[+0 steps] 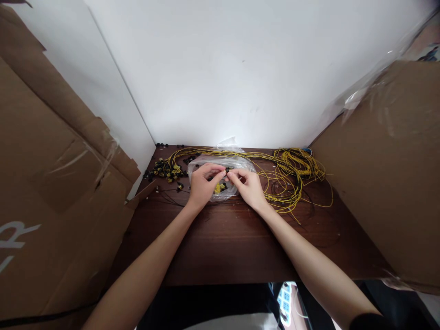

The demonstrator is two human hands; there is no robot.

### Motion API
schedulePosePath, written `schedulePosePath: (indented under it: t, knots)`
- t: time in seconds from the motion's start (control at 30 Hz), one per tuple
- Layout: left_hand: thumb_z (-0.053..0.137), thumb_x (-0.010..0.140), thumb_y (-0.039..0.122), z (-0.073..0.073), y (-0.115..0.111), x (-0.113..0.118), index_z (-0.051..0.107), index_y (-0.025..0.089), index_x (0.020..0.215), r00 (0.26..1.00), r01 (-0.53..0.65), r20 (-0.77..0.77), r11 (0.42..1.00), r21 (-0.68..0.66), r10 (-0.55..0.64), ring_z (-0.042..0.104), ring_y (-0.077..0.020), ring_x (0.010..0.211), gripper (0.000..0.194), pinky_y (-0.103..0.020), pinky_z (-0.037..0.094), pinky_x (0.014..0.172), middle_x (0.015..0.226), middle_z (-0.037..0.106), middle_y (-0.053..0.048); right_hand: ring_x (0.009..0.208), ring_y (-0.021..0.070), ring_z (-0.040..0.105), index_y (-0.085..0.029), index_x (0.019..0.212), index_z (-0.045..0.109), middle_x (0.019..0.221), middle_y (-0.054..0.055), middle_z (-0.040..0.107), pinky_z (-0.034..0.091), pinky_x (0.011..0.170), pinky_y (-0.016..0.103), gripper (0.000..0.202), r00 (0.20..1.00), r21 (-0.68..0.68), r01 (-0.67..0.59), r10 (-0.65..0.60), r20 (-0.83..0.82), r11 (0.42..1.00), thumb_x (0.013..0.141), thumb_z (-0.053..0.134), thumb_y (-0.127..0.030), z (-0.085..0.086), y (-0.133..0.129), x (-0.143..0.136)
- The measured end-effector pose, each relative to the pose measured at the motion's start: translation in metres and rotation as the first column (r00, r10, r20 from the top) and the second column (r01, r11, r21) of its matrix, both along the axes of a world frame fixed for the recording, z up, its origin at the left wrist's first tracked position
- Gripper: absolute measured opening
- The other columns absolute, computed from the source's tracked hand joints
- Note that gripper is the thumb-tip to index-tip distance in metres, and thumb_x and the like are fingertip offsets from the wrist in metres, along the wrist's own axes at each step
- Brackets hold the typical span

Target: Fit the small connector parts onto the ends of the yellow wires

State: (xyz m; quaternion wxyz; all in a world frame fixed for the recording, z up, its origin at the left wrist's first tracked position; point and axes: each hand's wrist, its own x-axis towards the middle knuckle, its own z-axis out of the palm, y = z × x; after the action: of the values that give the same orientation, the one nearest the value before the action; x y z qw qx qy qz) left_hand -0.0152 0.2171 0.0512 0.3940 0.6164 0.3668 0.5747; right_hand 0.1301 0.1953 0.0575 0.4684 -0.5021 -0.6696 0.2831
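Observation:
My left hand [205, 182] and my right hand [248, 185] meet over a clear plastic bag [237, 161]. Between their fingertips is a small black part [227, 170], pinched from both sides; its exact kind is too small to make out. Below the fingers, several small yellow and black pieces [220, 188] lie in the bag. To the left is a heap of black and yellow connectors [168, 170] at the ends of yellow wires [220, 152]. These wires run behind the bag to the right, where they lie in a loose coil [299, 165].
A large cardboard box [62, 183] walls the left side, another cardboard box [385, 174] the right. A white wall [233, 78] closes the back of the dark wooden table [227, 247]. Below the front edge, a power strip [284, 300] shows.

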Motion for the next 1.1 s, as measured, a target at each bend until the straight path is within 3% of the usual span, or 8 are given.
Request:
schedulePosePath:
  t: [0.4,0.6,1.1]
  knots:
    - [0.063,0.075,0.021,0.0007,0.0009,-0.0037,0.069,0.016,0.08,0.989,-0.015,-0.14,0.986,0.163,0.038,0.062,-0.0157,0.08,0.009,-0.028,0.051,0.076,0.084,0.067,-0.005,0.057,0.0123,0.049,-0.019,0.075,0.053,0.063,-0.001,0.056,0.037,0.057,0.023,0.028,0.98,0.029,-0.142,0.136,0.144,0.99,0.091,0.038,-0.037,0.0056,-0.0024,0.0004]
    - [0.062,0.076,0.02,0.004,-0.0014,-0.0045,0.071,0.019,0.08,0.972,-0.016,-0.223,0.972,0.233,0.069,0.062,-0.0163,0.08,0.009,-0.03,0.049,0.075,0.083,0.067,-0.005,0.052,0.0115,0.044,-0.019,0.067,0.049,0.057,-0.003,0.05,0.033,0.055,0.023,0.031,0.975,0.024,-0.117,0.11,0.195,0.993,0.091,0.037,-0.035,0.0074,-0.0038,-0.0002]
    - [0.06,0.078,0.019,0.0033,-0.0041,-0.0037,0.07,0.019,0.085,0.963,-0.026,-0.25,0.96,0.278,0.098,0.062,-0.0157,0.079,0.013,-0.03,0.049,0.075,0.084,0.068,-0.004,0.051,0.0115,0.054,-0.018,0.07,0.054,0.062,0.0,0.06,0.04,0.055,0.023,0.031,0.977,-0.034,-0.165,0.168,0.128,0.986,0.091,0.039,-0.035,0.0047,-0.0035,0.0009]
